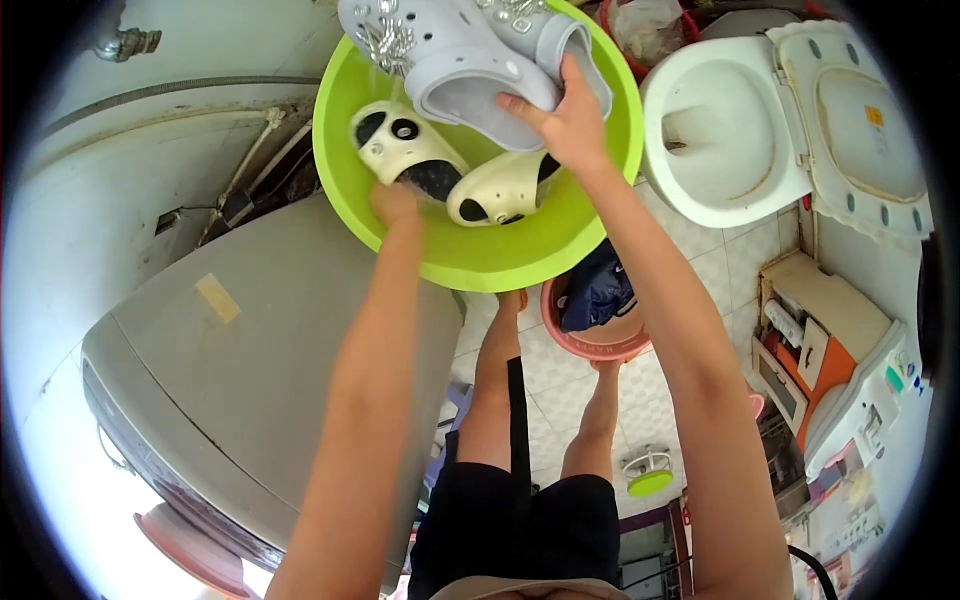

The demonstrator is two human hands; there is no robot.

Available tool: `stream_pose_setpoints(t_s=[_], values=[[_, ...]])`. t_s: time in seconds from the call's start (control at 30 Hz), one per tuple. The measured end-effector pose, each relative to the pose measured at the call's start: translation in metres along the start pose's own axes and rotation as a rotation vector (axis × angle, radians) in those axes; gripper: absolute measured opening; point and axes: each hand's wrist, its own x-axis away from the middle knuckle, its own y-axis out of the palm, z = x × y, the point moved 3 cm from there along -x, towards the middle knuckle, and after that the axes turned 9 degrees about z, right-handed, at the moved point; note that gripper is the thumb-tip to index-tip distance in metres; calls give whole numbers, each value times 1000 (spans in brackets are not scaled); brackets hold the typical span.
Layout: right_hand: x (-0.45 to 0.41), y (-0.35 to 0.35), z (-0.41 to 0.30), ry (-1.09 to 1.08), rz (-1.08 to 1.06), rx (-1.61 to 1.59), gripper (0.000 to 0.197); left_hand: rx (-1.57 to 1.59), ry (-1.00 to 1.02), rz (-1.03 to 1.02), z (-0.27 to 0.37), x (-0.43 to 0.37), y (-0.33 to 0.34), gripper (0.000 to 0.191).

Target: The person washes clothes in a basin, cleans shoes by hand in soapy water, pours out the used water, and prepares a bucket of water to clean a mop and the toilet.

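Observation:
A large lime-green plastic basin (480, 262) is in front of me. My right hand (574, 124) grips a pair of light grey clogs (480, 64) with silvery charms, held over the basin's far part. Below them, inside the basin, lie two cream-and-black panda-patterned slippers, one at the left (409, 142) and one at the centre (499, 187). At the basin's left side, my left hand (396, 204) touches or lies close beside the left slipper's near end; its fingers are blurred and partly hidden, so its grip cannot be told.
A grey appliance (277, 337) stands at the left. A pink basin (600, 341) holding dark blue cloth is on the tiled floor between my legs and the green basin. A white toilet (720, 135) with raised lid is at the right, above an orange-and-white cabinet (814, 352). A green-topped stool (649, 482) stands lower down.

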Motion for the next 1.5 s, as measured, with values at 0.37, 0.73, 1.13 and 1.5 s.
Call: stream_pose_setpoints(t_s=[0.37,0.73,1.13,1.5], values=[[3,-144,-12,143,184,-571,54,799,-950,-695,130,130,-61,44],[139,-326,77,643,556,-860,52,518,-460,-705,114,111,-18,49],[367,-394,267,1531,951,-875,51,859,-519,-838,117,121,-31,53],[408,-429,277,1273,904,-207,63,970,-230,-580,167,164,-65,41]])
